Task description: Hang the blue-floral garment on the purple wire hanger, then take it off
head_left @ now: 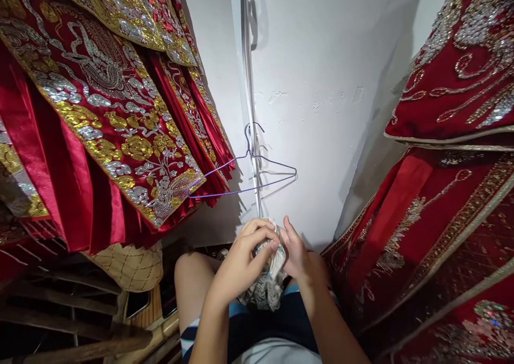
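Observation:
A bunched piece of pale patterned cloth (263, 292) with a grey, ruffled lower part is held above my lap. My left hand (251, 249) curls over its top, thumb and fingers closed on the fabric. On the other side, my right hand (295, 249) supports the cloth against its palm. Its thumb points up, apart from the cloth, while the other fingers are partly hidden behind the bundle. Ahead of both hands, a thin purple wire hanger (241, 192) hangs against the wall, touched by neither hand.
Red garments with gold and silver embroidery (140, 144) hang at left. More red beaded garments (466, 101) hang at right. Behind the hanger is a white wall (321, 48) with a vertical strip (246, 59). Lower left are a wooden chair (80, 326) and a phone-like dark object (137, 303).

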